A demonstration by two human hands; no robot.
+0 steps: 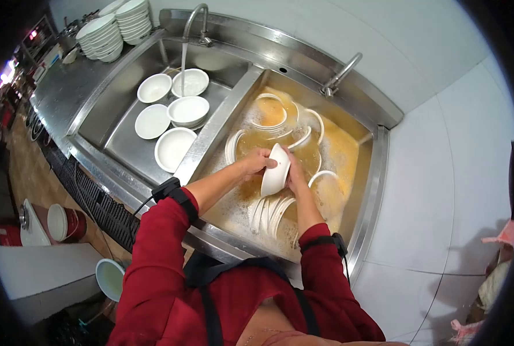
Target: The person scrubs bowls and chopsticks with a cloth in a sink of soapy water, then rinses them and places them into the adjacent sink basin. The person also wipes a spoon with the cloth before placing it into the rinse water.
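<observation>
A white bowl is held tilted on its side above the soapy water, its outer wall toward me. My left hand grips its left edge, with the thumb on the outer wall. Around the right side of the bowl is my right hand; its fingers are mostly hidden behind the bowl. Beneath both hands, the right sink basin contains cloudy yellowish water. Several white bowls lie half sunk there, some stacked on edge close to me and others farther back.
Water runs from the left faucet onto white bowls in the left basin. The right faucet shows no stream. Stacked white dishes stand on the steel counter. A green basin is low at left.
</observation>
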